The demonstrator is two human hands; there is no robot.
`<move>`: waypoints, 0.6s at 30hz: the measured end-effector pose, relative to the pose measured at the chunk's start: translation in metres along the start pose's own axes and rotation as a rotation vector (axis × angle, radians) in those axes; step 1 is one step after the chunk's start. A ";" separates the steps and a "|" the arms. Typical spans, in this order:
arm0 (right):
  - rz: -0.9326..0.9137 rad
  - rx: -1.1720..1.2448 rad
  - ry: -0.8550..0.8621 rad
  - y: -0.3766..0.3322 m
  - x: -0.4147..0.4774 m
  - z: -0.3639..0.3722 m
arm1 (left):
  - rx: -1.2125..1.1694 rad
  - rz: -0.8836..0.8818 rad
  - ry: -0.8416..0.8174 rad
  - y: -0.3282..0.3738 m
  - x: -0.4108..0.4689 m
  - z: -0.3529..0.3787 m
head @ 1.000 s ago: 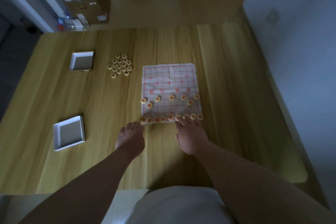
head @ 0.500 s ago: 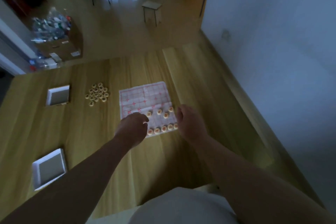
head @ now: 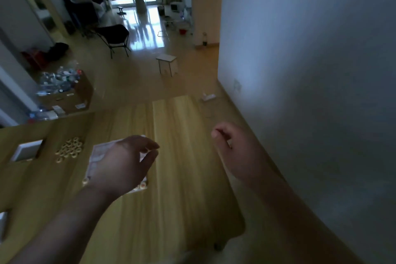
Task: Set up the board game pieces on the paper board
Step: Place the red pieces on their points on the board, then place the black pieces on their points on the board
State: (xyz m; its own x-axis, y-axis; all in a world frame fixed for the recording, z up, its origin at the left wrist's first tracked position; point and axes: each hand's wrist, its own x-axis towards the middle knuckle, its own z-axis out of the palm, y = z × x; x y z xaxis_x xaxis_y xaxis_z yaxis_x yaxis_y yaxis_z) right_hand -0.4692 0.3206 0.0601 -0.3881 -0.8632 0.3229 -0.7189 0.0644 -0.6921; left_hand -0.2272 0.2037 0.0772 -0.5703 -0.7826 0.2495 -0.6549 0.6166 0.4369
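A white box tray (head: 26, 152) on the tabletop (head: 175, 178) shows nothing inside; loose game pieces (head: 69, 150) lie beside it. Left hand (head: 122, 165) fingers loosely spread over the paper board (head: 100, 152); right hand (head: 237, 152) curled, both holding nothing.

Both hands lifted off board (head: 97, 152): left (head: 122, 165) hovers over it, right (head: 237, 152) swung aside (view tilted up).

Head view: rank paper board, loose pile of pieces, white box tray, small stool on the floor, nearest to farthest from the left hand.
1. paper board, directly under the left hand.
2. pile of pieces, to its left on the table.
3. white box tray, farther left.
4. stool, on the floor beyond the table.
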 end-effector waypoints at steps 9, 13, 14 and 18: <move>-0.131 -0.035 -0.053 0.033 0.023 -0.169 | 0.013 0.027 0.102 0.169 0.042 0.015; -0.175 -0.060 -0.076 0.071 0.055 -0.193 | 0.038 0.048 0.106 0.204 0.077 0.031; -0.182 -0.064 -0.082 0.081 0.065 -0.195 | 0.045 0.052 0.099 0.209 0.087 0.036; -0.215 -0.100 -0.141 0.131 0.125 -0.195 | 0.053 0.042 0.129 0.217 0.142 0.069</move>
State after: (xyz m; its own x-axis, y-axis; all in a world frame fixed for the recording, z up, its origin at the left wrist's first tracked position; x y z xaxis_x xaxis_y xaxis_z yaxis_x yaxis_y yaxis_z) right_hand -0.7239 0.3188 0.1357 -0.1411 -0.9230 0.3579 -0.8325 -0.0850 -0.5474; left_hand -0.4845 0.2327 0.1476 -0.5319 -0.7582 0.3770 -0.6588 0.6503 0.3783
